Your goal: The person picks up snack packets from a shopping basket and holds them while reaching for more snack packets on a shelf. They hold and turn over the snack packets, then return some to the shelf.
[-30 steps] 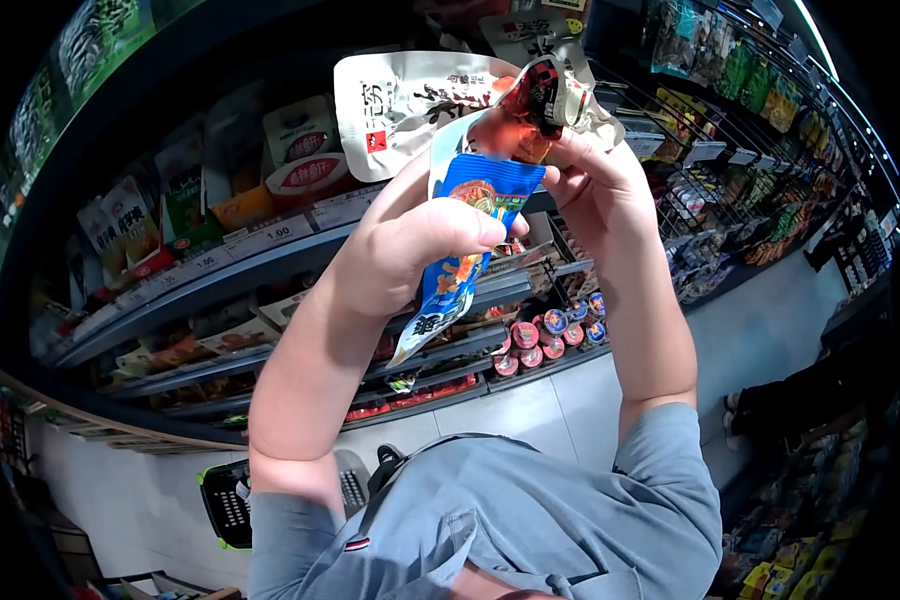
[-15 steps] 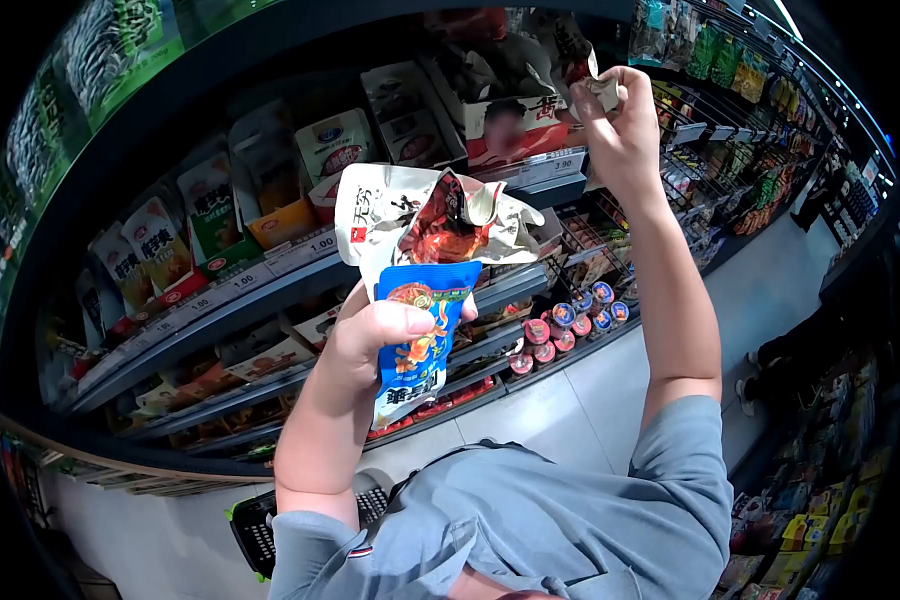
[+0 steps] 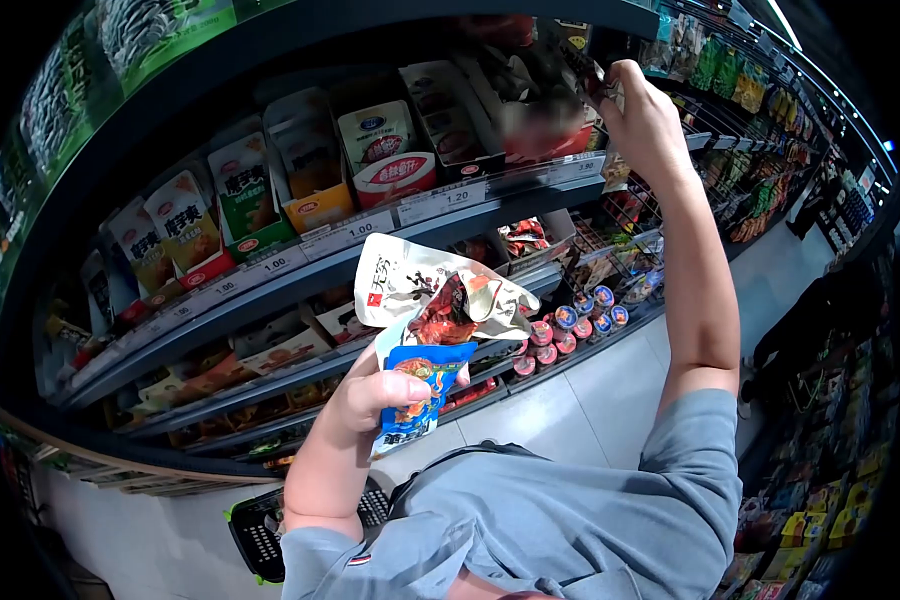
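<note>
My left hand [image 3: 385, 395] is closed around a bunch of snack packets. A blue packet [image 3: 428, 365] with a food picture is in front, under my thumb. A white packet [image 3: 395, 275] with black lettering and a dark red see-through packet [image 3: 445, 315] fan out above it. At the upper shelf, my right hand [image 3: 645, 115] has its fingers closed on a dark, shiny snack packet [image 3: 592, 85], partly hidden by the fingers. Just left of it stands a display box [image 3: 545, 140] of packets, its front blurred.
Display boxes of snack packets, such as a green one [image 3: 240, 195], line the shelf behind a price strip [image 3: 360, 230]. Below are stacked round tubs [image 3: 565, 318] and a wire rack [image 3: 635, 215]. A black basket [image 3: 255, 535] is on the floor. A person in dark clothes [image 3: 805, 320] is at right.
My left hand and its packets have moved down in view. The shelf appears larger and shifted right. My right hand now grips a darker part of a packet, where a pale one showed before.
</note>
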`<state>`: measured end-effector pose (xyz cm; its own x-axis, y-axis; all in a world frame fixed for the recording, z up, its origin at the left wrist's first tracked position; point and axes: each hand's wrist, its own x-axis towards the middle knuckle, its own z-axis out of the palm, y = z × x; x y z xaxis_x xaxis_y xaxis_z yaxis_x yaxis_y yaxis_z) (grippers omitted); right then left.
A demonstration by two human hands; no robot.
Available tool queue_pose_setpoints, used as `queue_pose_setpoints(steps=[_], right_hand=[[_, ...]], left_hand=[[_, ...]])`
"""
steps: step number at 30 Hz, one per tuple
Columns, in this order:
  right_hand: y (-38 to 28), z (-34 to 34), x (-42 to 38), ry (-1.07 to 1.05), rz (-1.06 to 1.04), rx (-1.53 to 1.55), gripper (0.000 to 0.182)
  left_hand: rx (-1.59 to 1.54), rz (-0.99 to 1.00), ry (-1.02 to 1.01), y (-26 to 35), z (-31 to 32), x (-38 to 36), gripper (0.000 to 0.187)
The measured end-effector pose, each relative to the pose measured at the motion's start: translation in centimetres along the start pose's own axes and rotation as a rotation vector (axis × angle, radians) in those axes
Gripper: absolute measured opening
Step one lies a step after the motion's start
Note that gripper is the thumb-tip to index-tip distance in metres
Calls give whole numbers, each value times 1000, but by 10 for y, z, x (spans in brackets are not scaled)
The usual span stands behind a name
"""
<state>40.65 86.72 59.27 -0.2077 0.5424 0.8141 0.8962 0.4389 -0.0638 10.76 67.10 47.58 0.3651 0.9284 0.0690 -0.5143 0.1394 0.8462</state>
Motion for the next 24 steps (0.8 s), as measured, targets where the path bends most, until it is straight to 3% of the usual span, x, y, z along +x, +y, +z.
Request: queue_pose_setpoints(steps=[2, 5, 8, 12, 14, 15, 21, 24], right_hand=[[7, 6, 12, 50, -50, -7, 26], [12, 16, 40, -86, -64, -360, 16], [37, 49, 63, -155, -64, -233, 22], [11, 50, 70, -190, -10, -282, 27], [19, 58, 76, -230, -81, -344, 26], [16, 51, 76, -232, -122, -351, 30], [40, 64, 88, -282, -278, -471, 29], [59, 62, 90, -358, -157, -229, 26]], left_hand=[[-11, -11, -40, -3, -2, -3, 85], [-20, -51, -24, -3, 4, -7, 84], [-12, -63, -18, -6, 3, -8, 84], [-1, -77, -25, -11, 0, -11, 83], [-7, -69, -39, -11, -2, -9, 83], [-6, -114, -134, -11, -10, -9, 91], [-28, -80, -30, -16, 2, -6, 84], [-15, -74, -64, -21, -6, -3, 84]])
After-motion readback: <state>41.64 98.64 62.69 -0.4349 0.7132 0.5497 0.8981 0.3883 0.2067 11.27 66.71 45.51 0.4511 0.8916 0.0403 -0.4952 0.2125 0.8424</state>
